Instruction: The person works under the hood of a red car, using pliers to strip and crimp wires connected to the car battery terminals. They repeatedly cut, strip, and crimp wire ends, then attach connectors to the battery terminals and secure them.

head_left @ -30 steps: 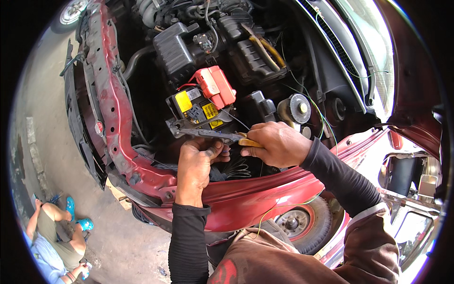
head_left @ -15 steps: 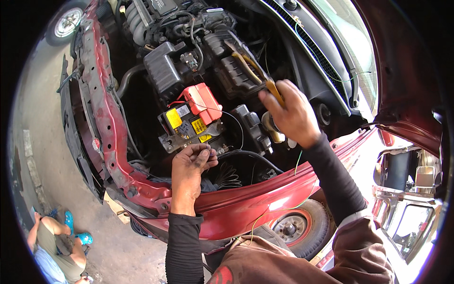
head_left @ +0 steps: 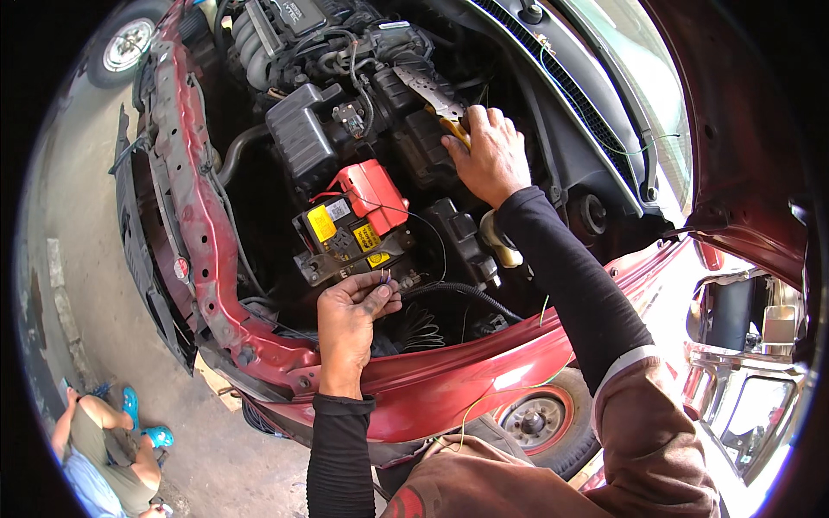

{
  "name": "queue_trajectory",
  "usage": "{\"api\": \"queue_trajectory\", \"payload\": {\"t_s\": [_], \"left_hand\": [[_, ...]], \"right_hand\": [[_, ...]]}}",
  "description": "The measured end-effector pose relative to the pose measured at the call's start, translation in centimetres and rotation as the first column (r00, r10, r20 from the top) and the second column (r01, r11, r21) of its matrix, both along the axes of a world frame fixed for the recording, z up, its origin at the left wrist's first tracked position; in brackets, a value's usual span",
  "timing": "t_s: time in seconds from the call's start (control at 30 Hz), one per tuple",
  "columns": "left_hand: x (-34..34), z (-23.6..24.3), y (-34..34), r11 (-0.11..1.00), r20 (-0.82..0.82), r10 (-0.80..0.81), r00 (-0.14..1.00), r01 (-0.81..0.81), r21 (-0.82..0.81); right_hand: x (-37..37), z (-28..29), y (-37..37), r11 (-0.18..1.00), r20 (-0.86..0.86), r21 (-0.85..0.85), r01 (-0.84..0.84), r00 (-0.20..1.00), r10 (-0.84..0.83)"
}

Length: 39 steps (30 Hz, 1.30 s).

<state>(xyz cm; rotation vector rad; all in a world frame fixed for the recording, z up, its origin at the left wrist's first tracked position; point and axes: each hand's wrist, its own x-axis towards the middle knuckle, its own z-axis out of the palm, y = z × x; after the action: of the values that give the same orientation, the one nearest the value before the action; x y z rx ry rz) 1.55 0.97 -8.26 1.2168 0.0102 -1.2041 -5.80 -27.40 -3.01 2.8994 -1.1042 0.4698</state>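
Pinched between the thumb and fingers of my left hand point(head_left: 354, 315) are thin wires point(head_left: 386, 278) with short bare ends pointing up. This hand is just in front of the car battery point(head_left: 345, 233), which has a red terminal cover point(head_left: 374, 192) and yellow labels. My right hand point(head_left: 494, 154) is farther off and to the right, closed around the yellow handles of a wire stripper point(head_left: 429, 93). Its flat metal jaws with holes point away to the left, over the black engine parts. My fingers hide part of the handles.
A red fender point(head_left: 432, 380) runs between me and the engine bay. The raised hood point(head_left: 743, 129) stands at the right. A corrugated cable sleeve point(head_left: 466, 289) and loose thin wires point(head_left: 419, 332) lie near my left hand. Someone in blue clogs point(head_left: 158, 436) sits at lower left.
My right hand has moved up and left with the wire stripper, whose metal jaws now show plainly. My left hand has shifted slightly, and the wire ends in it are now visible.
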Motion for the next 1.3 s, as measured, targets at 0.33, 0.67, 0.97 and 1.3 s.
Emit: {"api": "queue_trajectory", "payload": {"t_s": [0.33, 0.67, 0.97, 1.3], "left_hand": [[0.2, 0.5, -0.1, 1.000, 0.009, -0.020, 1.000, 0.020, 0.008], [0.6, 0.2, 0.3, 0.997, -0.062, -0.066, 0.996, 0.064, -0.038], [0.8, 0.2, 0.4, 0.992, -0.079, -0.127, 0.989, 0.126, -0.010], [0.3, 0.2, 0.2, 0.988, -0.010, -0.142, 0.990, 0.142, -0.053]], "right_hand": [[-0.5, 0.9, -1.5, 0.995, -0.051, 0.090, -0.053, 0.997, 0.057], [-2.4, 4.6, 7.5, 0.625, 0.181, 0.324, -0.710, 0.695, 0.696], [-2.7, 0.2, 9.4, 0.472, 0.045, 0.397, -0.787, 0.530, 0.847], [-2.8, 0.2, 9.3, 0.447, 0.175, 0.602, -0.661, 0.656, 0.734]]}}
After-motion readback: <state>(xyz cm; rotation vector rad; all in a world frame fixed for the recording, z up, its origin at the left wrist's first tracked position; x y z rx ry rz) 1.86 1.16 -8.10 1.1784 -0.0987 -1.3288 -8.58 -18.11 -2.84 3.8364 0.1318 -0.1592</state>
